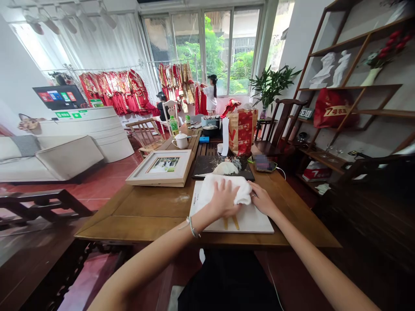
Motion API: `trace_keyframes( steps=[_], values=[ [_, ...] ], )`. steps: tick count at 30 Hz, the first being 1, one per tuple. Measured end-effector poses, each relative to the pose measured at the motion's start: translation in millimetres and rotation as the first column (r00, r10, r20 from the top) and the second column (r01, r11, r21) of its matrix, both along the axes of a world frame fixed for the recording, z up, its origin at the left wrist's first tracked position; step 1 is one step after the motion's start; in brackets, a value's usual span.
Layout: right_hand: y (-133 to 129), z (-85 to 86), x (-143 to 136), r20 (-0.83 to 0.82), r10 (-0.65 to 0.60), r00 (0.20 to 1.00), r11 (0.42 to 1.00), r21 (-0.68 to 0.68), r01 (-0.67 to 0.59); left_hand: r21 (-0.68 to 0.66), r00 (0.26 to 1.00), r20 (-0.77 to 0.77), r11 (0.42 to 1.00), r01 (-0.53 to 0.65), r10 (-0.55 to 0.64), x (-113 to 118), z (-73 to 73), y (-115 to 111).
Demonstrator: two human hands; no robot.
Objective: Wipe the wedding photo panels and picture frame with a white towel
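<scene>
A folded white towel (210,183) lies over the upper part of a white panel (249,222) with yellow marks near its lower edge. My left hand (225,199) presses flat on the towel, fingers spread; a bracelet circles the wrist. At the towel's right side, my right hand (262,198) has its fingers bent against the towel's edge and appears to grip it. Just beyond is a dark tray (201,166) bearing a pale, rounded shell-like piece (226,168). The towel hides much of the panel's surface.
Left of the panel lies a white picture frame (139,175) with a photo. Behind stand a white teapot (180,140), a green-labelled bottle (173,125) and a paper bag (242,131). A phone (264,163) with a cable sits right. Another person (211,95) stands by hanging red garments.
</scene>
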State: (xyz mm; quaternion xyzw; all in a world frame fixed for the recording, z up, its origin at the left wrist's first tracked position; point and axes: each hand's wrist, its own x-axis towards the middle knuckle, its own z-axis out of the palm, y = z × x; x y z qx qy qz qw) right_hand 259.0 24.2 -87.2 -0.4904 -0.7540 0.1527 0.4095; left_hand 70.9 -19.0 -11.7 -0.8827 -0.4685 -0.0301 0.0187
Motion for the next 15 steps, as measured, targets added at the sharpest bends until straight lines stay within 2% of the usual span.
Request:
trace_keyframes(
  steps=[3,6,8,11,15],
  values=[
    [1,-1.5,1,-0.010,0.015,1.000,1.000,-0.012,-0.016,-0.003,0.997,0.013,0.997,0.074,-0.074,-5,-3.2,-40],
    [1,-3.2,0,-0.028,-0.031,0.999,0.999,-0.020,0.030,-0.054,0.987,0.055,0.987,0.152,-0.149,-19,-4.0,-84],
    [1,-3.7,-1,-0.026,-0.052,0.998,0.998,-0.020,0.052,-0.100,0.982,0.087,0.979,0.178,-0.170,-29,-1.7,-102],
    [0,-3.2,-3,-0.017,-0.054,0.998,0.998,-0.018,0.054,-0.132,0.988,0.099,0.983,0.130,-0.117,-36,4.5,-98],
    [-1,-0.7,-2,-0.010,-0.051,0.999,0.999,-0.020,0.051,-0.107,0.998,0.024,0.993,-0.054,0.057,-35,11.4,-47]
  ],
)
